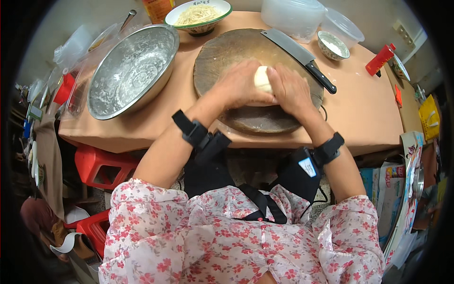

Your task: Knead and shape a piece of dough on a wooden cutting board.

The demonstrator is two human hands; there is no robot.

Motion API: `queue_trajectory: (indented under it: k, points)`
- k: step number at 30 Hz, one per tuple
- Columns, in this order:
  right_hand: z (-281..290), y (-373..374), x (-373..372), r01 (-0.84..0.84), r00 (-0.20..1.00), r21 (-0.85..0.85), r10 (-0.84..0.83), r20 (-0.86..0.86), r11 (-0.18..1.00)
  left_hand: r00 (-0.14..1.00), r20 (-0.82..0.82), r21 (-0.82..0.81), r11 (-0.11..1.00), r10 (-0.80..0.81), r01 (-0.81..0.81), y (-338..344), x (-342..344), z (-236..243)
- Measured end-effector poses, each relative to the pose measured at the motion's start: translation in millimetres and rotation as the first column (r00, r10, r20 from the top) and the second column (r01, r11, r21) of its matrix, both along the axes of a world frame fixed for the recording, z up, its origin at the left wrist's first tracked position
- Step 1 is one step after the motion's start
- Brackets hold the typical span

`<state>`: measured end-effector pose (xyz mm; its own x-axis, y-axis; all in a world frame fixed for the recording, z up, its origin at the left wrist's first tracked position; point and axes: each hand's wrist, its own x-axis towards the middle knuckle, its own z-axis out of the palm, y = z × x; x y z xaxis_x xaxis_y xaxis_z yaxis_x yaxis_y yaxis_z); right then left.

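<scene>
A pale lump of dough [263,80] is pressed between my two hands over a round wooden chopping board [222,49]. My left hand [242,84] is curled round its left side, slightly blurred. From the right, my right hand [291,89] closes on the dough, the thumb lying near its top. Much of the lump is hidden by my fingers. Across the board's far right edge lies a cleaver [291,47], its black handle [321,77] sticking out past the board onto the table.
Left of the board stands a flour-dusted steel bowl [135,71]. Behind are a bowl of pale shreds [198,18] and clear plastic tubs [293,18]. A small bowl of white powder [333,46] and a red bottle [379,60] sit right. Red stools [101,165] stand below the table's left edge.
</scene>
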<state>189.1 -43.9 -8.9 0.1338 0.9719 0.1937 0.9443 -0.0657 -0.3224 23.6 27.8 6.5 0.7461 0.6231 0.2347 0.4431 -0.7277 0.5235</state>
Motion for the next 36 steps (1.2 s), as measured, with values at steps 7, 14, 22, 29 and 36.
queue_trajectory:
  k: [7,14,22,29,36]
  points:
    - [-2.4,47.5,18.9,0.027,0.974,0.072,-0.01,-0.227,0.997,0.993,-0.054,0.022,0.994,0.104,-0.103,37.7,15.3,-5.5]
    - [-54.3,7.4,44.7,-0.089,0.985,0.408,0.141,-0.099,0.909,0.979,0.202,0.048,0.998,0.035,-0.046,5.3,-2.3,-31.6]
    - [-33.9,-51.1,-18.8,0.184,0.922,0.318,-0.05,-0.384,0.93,0.966,0.25,0.347,0.925,0.069,-0.156,-54.0,-24.0,-32.5]
    - [-11.6,-74.3,-40.3,0.112,0.898,0.307,0.036,-0.439,0.945,0.988,-0.016,0.035,0.988,0.151,-0.15,-74.6,-26.7,8.6]
    - [-26.3,-38.9,-23.9,0.084,0.983,0.473,0.005,-0.185,0.877,0.97,0.243,0.338,0.935,0.023,-0.107,-51.7,-5.5,-20.7]
